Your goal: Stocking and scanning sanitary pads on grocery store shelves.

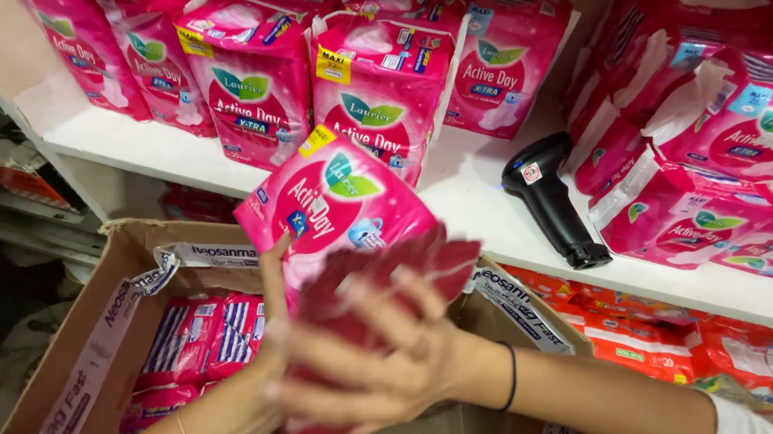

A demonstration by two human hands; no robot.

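Fingers of the right hand (386,351) are spread and pressed flat against the near face of a pink packet (336,202), with motion blur over the fingertips. Left hand (273,340) comes up from below — its thumb lies along the packet's left edge, and its remaining fingers are hidden behind the right hand, so their grip cannot be confirmed. Between the two hands the packet is held tilted, raised above an open cardboard box (97,306) and in front of a white shelf (483,193). Inside the box lie further pink and striped packets (201,331). On the shelf stands a row of matching pink packets (379,92), with more piled at the right (713,152). A black handheld scanner (551,198) lies on the shelf between the two groups — touching neither hand. A dark band circles the right wrist, a thin bracelet the left.
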